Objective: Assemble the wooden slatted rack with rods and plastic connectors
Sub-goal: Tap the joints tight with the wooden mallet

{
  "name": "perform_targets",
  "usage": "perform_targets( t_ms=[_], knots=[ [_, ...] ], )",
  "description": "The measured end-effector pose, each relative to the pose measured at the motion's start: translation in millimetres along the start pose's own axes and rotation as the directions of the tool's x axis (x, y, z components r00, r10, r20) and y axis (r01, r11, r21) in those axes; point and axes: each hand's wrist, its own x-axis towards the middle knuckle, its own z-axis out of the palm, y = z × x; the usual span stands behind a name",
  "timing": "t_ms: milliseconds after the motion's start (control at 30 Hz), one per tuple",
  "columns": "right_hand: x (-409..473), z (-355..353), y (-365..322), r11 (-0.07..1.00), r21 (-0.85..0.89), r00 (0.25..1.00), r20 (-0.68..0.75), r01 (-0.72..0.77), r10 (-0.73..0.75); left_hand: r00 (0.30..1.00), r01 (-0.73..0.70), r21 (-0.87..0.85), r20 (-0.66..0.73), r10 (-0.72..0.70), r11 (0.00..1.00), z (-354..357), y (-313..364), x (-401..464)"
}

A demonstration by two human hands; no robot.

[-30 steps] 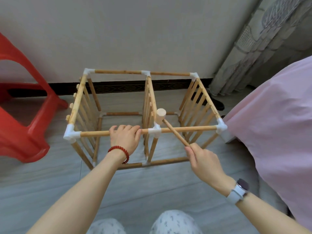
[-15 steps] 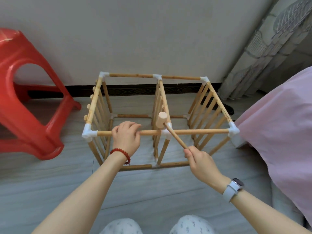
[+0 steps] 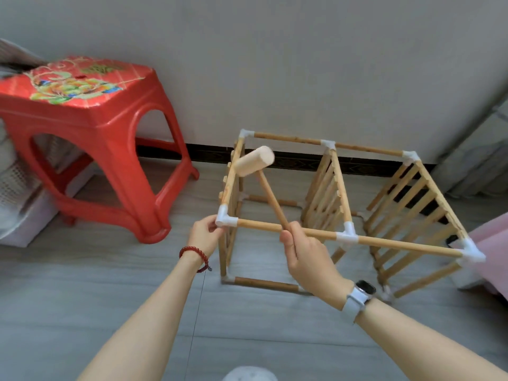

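The wooden slatted rack (image 3: 341, 193) stands on the floor as a two-bay box of rods joined by white plastic connectors, with slatted panels at the left end, middle and right end. My left hand (image 3: 204, 235) grips the near left top corner connector (image 3: 226, 220). My right hand (image 3: 308, 257) is shut on the handle of a small wooden mallet (image 3: 255, 160). The mallet head is raised above the rack's left end panel, and its handle crosses the near top rod (image 3: 316, 232).
A red plastic stool (image 3: 90, 138) with a flowered top stands to the left, close to the rack. A white basket (image 3: 22, 193) sits at the far left. The wall with a dark baseboard runs behind. Pink fabric (image 3: 492, 237) lies at the right edge.
My left hand slid from the middle of the near top rod to its left corner connector. The mallet swung from the centre connector up and left. The view turned left.
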Motion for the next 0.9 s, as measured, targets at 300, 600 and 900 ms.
perform_targets(
  t_ms=[300, 600, 900],
  knots=[
    [1, 11, -11, 0.977, -0.213, 1.0, 0.004, -0.004, 0.005, 0.999, -0.002, 0.103, -0.039, 0.006, 0.995, 2, -6, -7],
    [-1, 14, -8, 0.949, -0.315, 0.999, 0.051, 0.006, 0.011, 0.999, 0.029, 0.116, -0.038, -0.025, 0.993, 1, -13, -5],
    [0, 18, -5, 0.939, -0.343, 0.998, 0.057, -0.01, 0.032, 0.997, 0.046, 0.191, -0.069, -0.033, 0.981, 4, -16, -6]
  ],
)
